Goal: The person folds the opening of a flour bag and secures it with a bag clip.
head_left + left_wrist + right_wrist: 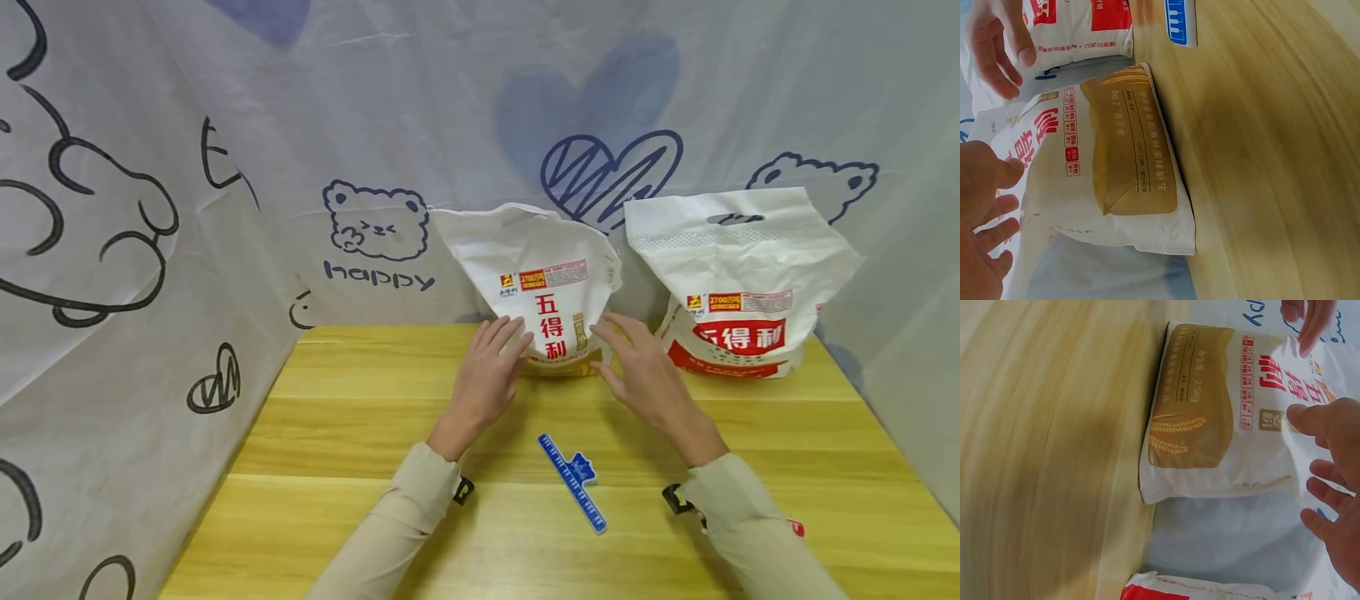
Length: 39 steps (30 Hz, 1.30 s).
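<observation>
A white flour bag (540, 283) with red lettering and a gold-brown lower part (1129, 144) stands upright at the back of the table. My left hand (486, 371) is at the bag's left side, its fingers spread and slightly bent. At the opposite side is my right hand (648, 375), with thumb and fingers apart near the bag's edge. In the right wrist view the right thumb (1307, 419) lies over the bag's front. Neither hand grips the bag; whether the fingertips press on it I cannot tell. A blue ruler-like clip (573, 483) lies in front, between my forearms.
To the right stands a second white flour bag (750, 292) with a red band and a handle slot on top. A small red object (797, 527) shows past the right sleeve. Printed cloth (375, 100) hangs behind the wooden table (300, 467) and along its sides.
</observation>
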{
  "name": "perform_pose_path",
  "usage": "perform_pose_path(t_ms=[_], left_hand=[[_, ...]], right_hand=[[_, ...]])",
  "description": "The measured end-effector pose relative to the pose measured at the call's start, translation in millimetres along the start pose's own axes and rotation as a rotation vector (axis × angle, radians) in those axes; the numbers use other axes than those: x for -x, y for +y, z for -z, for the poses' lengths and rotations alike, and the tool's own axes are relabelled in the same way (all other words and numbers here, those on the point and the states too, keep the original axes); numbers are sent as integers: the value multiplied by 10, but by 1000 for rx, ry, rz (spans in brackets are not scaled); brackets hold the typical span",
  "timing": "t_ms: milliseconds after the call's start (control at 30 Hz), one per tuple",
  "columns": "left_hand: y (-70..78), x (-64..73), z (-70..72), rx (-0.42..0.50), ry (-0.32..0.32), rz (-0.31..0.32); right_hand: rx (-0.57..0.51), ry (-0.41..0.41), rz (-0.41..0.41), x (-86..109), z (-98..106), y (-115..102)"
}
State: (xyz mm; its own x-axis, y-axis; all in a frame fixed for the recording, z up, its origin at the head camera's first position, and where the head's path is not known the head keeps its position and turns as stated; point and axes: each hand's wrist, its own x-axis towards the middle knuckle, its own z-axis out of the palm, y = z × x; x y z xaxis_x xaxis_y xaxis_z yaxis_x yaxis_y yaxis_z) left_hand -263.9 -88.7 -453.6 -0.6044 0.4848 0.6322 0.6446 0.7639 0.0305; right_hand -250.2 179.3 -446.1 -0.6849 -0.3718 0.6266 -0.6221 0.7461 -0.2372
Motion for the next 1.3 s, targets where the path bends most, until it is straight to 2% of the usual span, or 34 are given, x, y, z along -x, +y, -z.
perform_pose_path(t_ms=[267,400,533,733,1000,1300], left_hand=[[27,-104,-94,-31,-3,-40],[38,-147,-164,-70,25,-58],[47,-173,-236,-71,46,-50],[21,-144,-329,-91,66,-25],[10,-111,-398,-85,142,-36],[17,-87,-439,-83,191,-69]], right_hand=[[-13,-9,52,-110,-104,13],[-7,-8,57,-142,-161,33],[-7,-1,43,-151,-192,51],[1,13,52,-160,-270,85],[-11,81,70,-177,-367,123],[-35,139,145,-175,-451,113]])
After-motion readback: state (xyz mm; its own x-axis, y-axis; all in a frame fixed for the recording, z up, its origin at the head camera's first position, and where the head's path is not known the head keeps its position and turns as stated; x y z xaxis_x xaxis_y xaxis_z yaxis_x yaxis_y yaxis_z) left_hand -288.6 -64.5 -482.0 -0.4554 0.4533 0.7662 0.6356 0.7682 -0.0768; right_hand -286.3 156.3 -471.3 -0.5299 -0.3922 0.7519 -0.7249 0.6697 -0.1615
